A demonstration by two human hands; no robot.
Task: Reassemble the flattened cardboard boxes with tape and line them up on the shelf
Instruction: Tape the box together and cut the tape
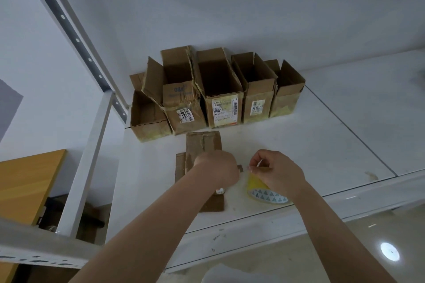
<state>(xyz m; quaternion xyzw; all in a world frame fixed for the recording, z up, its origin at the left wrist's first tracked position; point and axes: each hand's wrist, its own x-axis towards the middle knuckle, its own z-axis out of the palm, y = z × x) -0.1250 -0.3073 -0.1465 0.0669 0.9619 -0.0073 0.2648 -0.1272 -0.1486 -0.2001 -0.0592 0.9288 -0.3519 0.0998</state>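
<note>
Shelf point(322, 135): white, w/ a thin dark seam line on the right. Row of boxes point(216, 92) at far side: brown cardboard, white labels w/ black print and barcodes; yellowish tape on lower edges. Flattened box point(202, 145) near: brown. Tape roll point(264, 190): yellow, core white w/ dark triangle pattern. Upright post point(76, 37) left: white/grey, w/ holes. Board point(27, 181) near left: orange-tan wood.

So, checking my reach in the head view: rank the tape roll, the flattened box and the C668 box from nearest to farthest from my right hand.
1. Tape roll, in the right hand.
2. Flattened box, just left, under the left hand.
3. C668 box, in the back row.
</note>
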